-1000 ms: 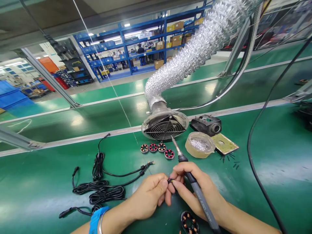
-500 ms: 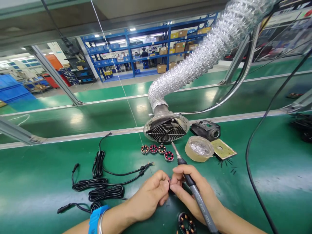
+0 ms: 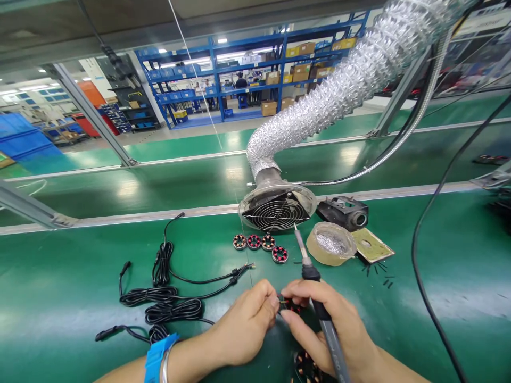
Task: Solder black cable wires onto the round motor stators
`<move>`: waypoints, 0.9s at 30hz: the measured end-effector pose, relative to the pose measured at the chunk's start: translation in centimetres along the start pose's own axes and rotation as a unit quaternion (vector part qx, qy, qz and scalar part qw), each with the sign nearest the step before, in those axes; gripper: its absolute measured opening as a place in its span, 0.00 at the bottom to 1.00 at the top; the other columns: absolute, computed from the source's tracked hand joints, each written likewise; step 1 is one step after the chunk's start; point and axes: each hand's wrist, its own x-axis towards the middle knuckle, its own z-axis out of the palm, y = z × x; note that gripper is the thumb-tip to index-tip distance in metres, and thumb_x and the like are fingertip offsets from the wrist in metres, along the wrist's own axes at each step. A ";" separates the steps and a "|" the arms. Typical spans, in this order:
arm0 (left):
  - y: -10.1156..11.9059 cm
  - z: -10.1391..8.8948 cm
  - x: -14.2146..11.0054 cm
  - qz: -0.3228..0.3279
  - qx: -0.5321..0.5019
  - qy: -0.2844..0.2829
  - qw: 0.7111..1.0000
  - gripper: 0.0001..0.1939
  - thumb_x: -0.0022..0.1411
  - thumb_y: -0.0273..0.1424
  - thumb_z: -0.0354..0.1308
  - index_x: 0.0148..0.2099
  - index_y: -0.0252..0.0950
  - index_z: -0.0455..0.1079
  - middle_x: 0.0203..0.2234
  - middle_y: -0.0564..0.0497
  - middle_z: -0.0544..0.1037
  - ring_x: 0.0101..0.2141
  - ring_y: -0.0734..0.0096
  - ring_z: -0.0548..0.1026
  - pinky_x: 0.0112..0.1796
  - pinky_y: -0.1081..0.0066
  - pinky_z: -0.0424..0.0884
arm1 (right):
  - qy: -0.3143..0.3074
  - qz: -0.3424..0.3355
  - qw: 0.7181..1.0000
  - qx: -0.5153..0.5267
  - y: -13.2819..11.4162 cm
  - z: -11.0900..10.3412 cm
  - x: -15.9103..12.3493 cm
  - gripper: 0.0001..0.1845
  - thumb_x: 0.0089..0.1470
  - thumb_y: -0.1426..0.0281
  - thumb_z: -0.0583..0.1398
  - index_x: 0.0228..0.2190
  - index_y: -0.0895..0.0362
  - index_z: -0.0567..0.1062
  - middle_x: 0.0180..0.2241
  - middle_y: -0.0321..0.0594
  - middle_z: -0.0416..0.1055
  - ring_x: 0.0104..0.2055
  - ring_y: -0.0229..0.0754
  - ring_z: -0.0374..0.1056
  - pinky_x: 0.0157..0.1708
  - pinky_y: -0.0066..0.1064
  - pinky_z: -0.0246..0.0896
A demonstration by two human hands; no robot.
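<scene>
My right hand (image 3: 333, 314) is closed around a soldering iron (image 3: 328, 324), its tip pointing up and away from me. Under its fingers is a small ring-shaped motor stator with red windings (image 3: 293, 305), partly hidden. My left hand (image 3: 251, 324) is closed in a pinch right beside it, on what looks like a thin wire (image 3: 283, 301) at the stator's edge. Another stator, with copper windings (image 3: 305, 367), lies below my right hand. Farther out, several stators (image 3: 254, 242) sit on the green bench. Coiled black cables (image 3: 173, 310) lie left of my left hand.
A fume extractor hood (image 3: 278, 210) on a silver duct (image 3: 319, 101) stands ahead. Right of it are a round tub (image 3: 331, 243), a black iron holder (image 3: 345, 211) and a yellow sponge tray (image 3: 372, 246). A black cord (image 3: 417, 229) runs down the right side.
My right thumb and index finger have moved apart a little, and the red-wound stator now shows beneath them. The soldering iron stands more upright, its tip farther right. The view has shifted slightly.
</scene>
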 end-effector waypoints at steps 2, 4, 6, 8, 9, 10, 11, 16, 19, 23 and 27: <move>0.4 0.1 -0.2 -0.001 0.039 -0.006 0.999 0.21 0.68 0.51 0.42 0.34 0.39 0.56 0.25 0.57 0.62 0.27 0.72 0.59 0.29 0.71 0.57 | -0.017 -0.034 0.999 -0.003 0.4 -0.2 0.3 0.18 0.56 0.80 0.57 0.46 0.52 0.66 0.32 0.39 0.76 0.31 0.40 0.72 0.31 0.30 0.71; 0.7 0.2 -0.5 0.001 0.071 -0.011 0.997 0.17 0.69 0.46 0.42 0.35 0.39 0.57 0.26 0.56 0.63 0.28 0.71 0.60 0.30 0.70 0.57 | -0.041 -0.063 0.997 -0.004 0.8 -0.4 0.5 0.17 0.57 0.81 0.56 0.46 0.52 0.67 0.30 0.37 0.76 0.28 0.39 0.70 0.28 0.30 0.69; 1.1 0.2 -0.6 0.003 0.115 -0.010 0.993 0.13 0.70 0.41 0.42 0.35 0.39 0.57 0.26 0.56 0.63 0.28 0.70 0.60 0.30 0.69 0.55 | -0.044 -0.047 0.998 -0.012 1.2 -0.6 0.7 0.15 0.58 0.80 0.56 0.44 0.52 0.68 0.28 0.36 0.75 0.27 0.39 0.69 0.26 0.29 0.68; 1.5 0.0 -0.6 0.003 0.158 -0.007 0.987 0.12 0.70 0.38 0.43 0.34 0.39 0.56 0.25 0.56 0.62 0.28 0.70 0.60 0.30 0.69 0.54 | -0.044 0.004 0.999 0.000 1.5 -0.9 0.8 0.13 0.58 0.78 0.56 0.44 0.52 0.68 0.29 0.35 0.76 0.28 0.38 0.72 0.27 0.27 0.69; 1.6 0.0 -0.6 0.004 0.171 -0.004 0.985 0.12 0.69 0.37 0.43 0.33 0.39 0.56 0.24 0.56 0.62 0.28 0.70 0.60 0.30 0.69 0.53 | -0.051 0.031 0.998 0.016 1.6 -1.1 0.8 0.14 0.58 0.78 0.56 0.44 0.52 0.67 0.29 0.35 0.76 0.29 0.38 0.74 0.28 0.26 0.69; 1.7 -0.1 -0.6 0.004 0.174 -0.003 0.985 0.12 0.69 0.37 0.44 0.32 0.39 0.55 0.24 0.56 0.62 0.28 0.70 0.60 0.30 0.69 0.53 | -0.063 0.052 0.996 0.032 1.6 -1.3 0.9 0.14 0.58 0.77 0.56 0.45 0.52 0.67 0.29 0.35 0.77 0.29 0.38 0.75 0.28 0.26 0.70; 1.7 -0.2 -0.5 0.004 0.169 -0.003 0.986 0.12 0.69 0.38 0.44 0.32 0.39 0.55 0.24 0.56 0.62 0.27 0.70 0.60 0.30 0.70 0.53 | -0.076 0.063 0.994 0.046 1.7 -1.4 0.9 0.14 0.58 0.77 0.57 0.45 0.52 0.66 0.29 0.35 0.78 0.29 0.37 0.76 0.28 0.25 0.70; 0.9 -0.4 -0.1 0.002 0.062 -0.009 0.998 0.17 0.68 0.45 0.46 0.32 0.38 0.57 0.23 0.57 0.64 0.25 0.72 0.60 0.29 0.71 0.54 | -0.080 0.035 0.995 0.046 1.9 -1.3 0.8 0.16 0.57 0.78 0.57 0.46 0.51 0.66 0.31 0.34 0.80 0.31 0.38 0.78 0.31 0.26 0.72; 0.5 -0.4 0.3 -0.010 -0.026 -0.019 0.999 0.21 0.64 0.51 0.48 0.32 0.38 0.58 0.19 0.59 0.61 0.23 0.74 0.57 0.27 0.72 0.53 | -0.052 0.014 0.998 0.028 1.9 -0.9 0.8 0.17 0.57 0.78 0.58 0.46 0.50 0.66 0.30 0.32 0.80 0.30 0.38 0.77 0.32 0.26 0.71; 0.8 -0.6 1.2 -0.044 -0.083 0.014 0.995 0.22 0.58 0.52 0.54 0.29 0.39 0.58 0.16 0.63 0.54 0.19 0.77 0.50 0.23 0.73 0.48 | -0.021 0.018 1.000 0.006 1.9 -0.7 0.9 0.16 0.57 0.79 0.57 0.45 0.51 0.69 0.30 0.34 0.79 0.30 0.38 0.76 0.31 0.26 0.72; 1.1 -1.1 2.1 -0.071 -0.097 0.058 0.991 0.14 0.55 0.42 0.55 0.27 0.38 0.59 0.14 0.64 0.52 0.18 0.79 0.48 0.22 0.74 0.46 | -0.009 0.057 0.998 0.005 1.8 -1.8 0.4 0.19 0.61 0.78 0.55 0.51 0.49 0.69 0.32 0.35 0.80 0.30 0.37 0.76 0.32 0.25 0.72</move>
